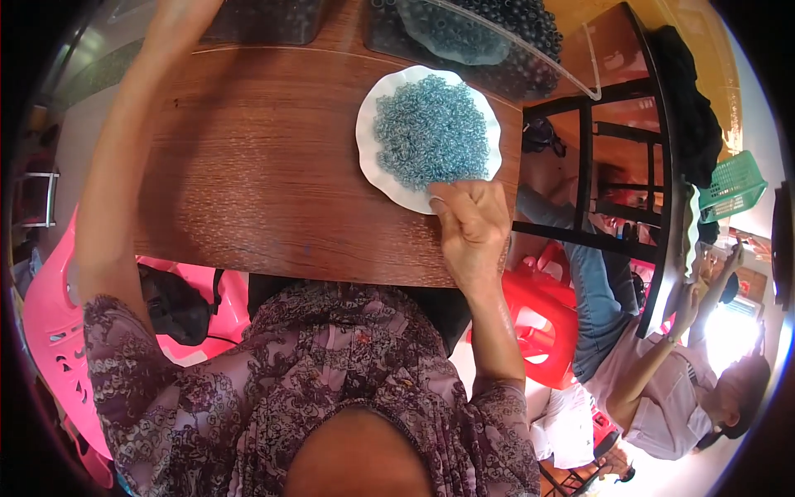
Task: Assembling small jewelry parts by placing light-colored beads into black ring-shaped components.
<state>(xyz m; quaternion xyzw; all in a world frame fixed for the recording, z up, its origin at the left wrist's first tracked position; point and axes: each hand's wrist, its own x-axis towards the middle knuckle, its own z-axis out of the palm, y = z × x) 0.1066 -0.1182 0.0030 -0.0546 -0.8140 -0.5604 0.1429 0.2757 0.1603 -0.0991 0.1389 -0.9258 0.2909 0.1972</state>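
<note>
You are at the picking stage: your right hand (472,228) rests on the near rim of the white plate (377,170), fingers curled together and seemingly pinching a small ring from the blue heap (431,131) on that plate. Next you need a careful lift. Your left arm (116,174) stretches far left of the plate, its hand out of view.
</note>
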